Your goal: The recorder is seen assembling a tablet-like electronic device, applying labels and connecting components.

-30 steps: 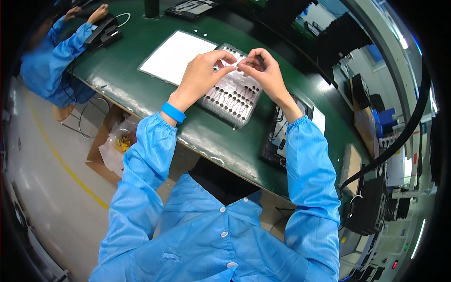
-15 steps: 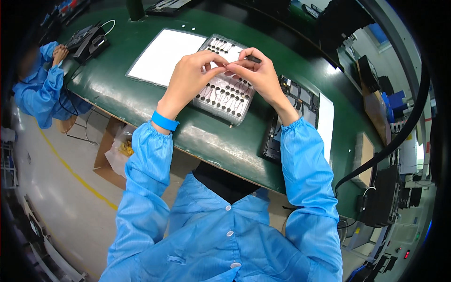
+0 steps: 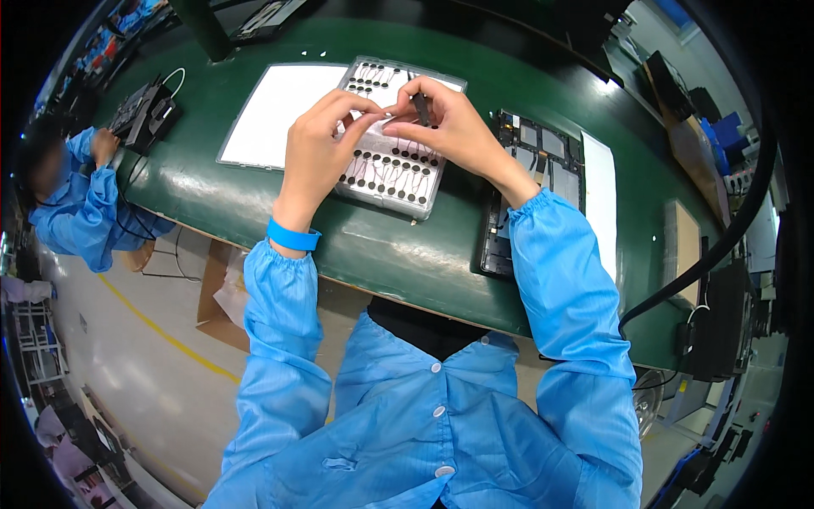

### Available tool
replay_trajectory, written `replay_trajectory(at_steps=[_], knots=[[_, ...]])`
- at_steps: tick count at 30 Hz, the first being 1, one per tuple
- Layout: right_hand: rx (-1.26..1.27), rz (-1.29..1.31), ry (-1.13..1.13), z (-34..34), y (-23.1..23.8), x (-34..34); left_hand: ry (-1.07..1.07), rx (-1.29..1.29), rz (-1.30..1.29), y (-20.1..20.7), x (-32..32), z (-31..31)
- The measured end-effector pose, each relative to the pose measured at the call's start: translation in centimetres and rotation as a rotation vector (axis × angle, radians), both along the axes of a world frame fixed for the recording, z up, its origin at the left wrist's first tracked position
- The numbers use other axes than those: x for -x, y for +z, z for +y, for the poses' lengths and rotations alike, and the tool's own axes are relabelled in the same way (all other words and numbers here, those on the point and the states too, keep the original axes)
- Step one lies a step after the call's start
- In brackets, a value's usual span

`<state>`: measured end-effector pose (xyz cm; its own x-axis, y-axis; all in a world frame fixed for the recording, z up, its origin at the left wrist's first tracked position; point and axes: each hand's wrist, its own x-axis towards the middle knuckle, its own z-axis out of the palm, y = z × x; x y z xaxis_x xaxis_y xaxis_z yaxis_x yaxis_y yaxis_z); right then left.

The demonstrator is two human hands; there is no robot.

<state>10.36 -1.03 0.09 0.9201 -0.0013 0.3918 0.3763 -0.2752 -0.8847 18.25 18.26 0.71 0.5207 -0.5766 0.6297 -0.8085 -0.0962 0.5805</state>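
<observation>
Both hands are raised over a pale tray [image 3: 405,202] holding rows of small black round parts with thin reddish wires [image 3: 381,176]. My left hand [image 3: 320,146], with a blue band at the wrist, pinches thumb and forefinger together; what is between them is too small to name. My right hand [image 3: 454,129] curls its fingers around a slim black tool [image 3: 421,109], which stands nearly upright. Its thumb reaches toward the left fingertips, where a small whitish bit [image 3: 387,118] shows. The hands hide the middle of the tray.
A white sheet [image 3: 284,114] lies left of the tray. Right of it is an opened device with a black frame [image 3: 543,140], partly behind my right sleeve, and another white sheet [image 3: 600,199]. A co-worker [image 3: 85,199] sits far left near a black desk device [image 3: 146,114]. A thick black cable [image 3: 721,254] arcs at right.
The slim black tool has swung more upright in my right hand. My right fingertips have drawn a little apart from the left ones. The whole view has shifted slightly.
</observation>
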Motion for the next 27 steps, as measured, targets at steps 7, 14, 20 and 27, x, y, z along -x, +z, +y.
replay_trajectory(at_steps=[7,14,20,27], knots=[[-0.096,-0.028,-0.023,0.1,0.0,0.0,0.052,-0.022,-0.007,0.0,0.2,0.0],[-0.099,-0.087,-0.163,0.4,0.2,-0.1,0.123,0.17,-0.11,0.1,0.1,-0.2],[0.107,-0.154,-0.229,0.8,0.0,0.3,0.209,0.06,-0.178,-0.1,0.7,-0.3],[0.276,-0.265,-0.273,1.6,0.2,0.7,0.182,0.042,-0.132,-0.3,0.7,-0.3]])
